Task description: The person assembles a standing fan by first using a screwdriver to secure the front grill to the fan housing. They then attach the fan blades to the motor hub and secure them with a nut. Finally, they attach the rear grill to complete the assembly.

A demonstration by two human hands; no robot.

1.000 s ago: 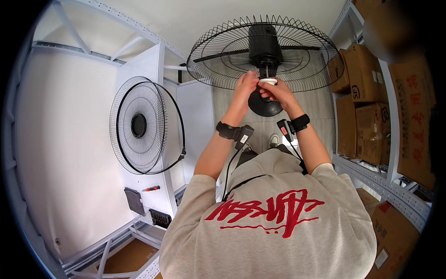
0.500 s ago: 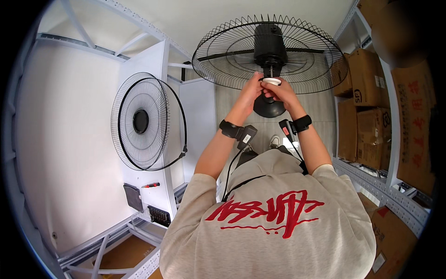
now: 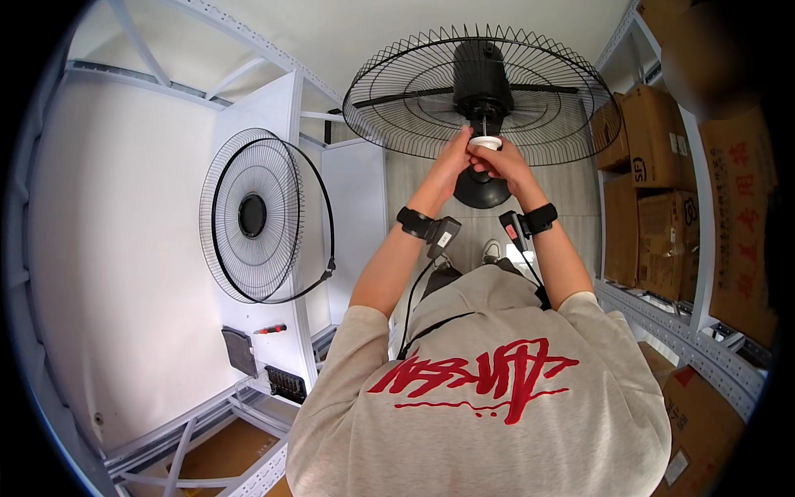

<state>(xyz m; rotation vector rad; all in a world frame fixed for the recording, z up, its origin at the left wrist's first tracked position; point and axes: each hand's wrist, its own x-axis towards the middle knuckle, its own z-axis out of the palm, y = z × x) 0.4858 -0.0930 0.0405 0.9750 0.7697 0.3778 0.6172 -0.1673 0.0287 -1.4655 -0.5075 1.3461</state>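
Both my hands are closed together just in front of a black standing fan's motor housing (image 3: 482, 79). My right hand (image 3: 507, 163) pinches a round white plastic nut (image 3: 485, 142) at the near end of the thin metal shaft (image 3: 484, 124). My left hand (image 3: 453, 164) presses its fingers against the nut's left side. Whether the nut is threaded onto the shaft cannot be made out. The black wire rear grille (image 3: 389, 74) surrounds the motor, and the round fan base (image 3: 483, 192) stands on the floor below my hands.
On the white shelf to the left lie the front grille (image 3: 224, 178) with its black hoop, a red-and-black screwdriver (image 3: 270, 330), a dark flat pad (image 3: 239, 351) and a bit set (image 3: 285, 384). Cardboard boxes (image 3: 657, 137) fill the metal rack (image 3: 704, 224) on the right.
My left hand and forearm have shifted slightly to the right, with the wrist turned a little. My right thumb has moved slightly over the white nut. The fan stays in place.
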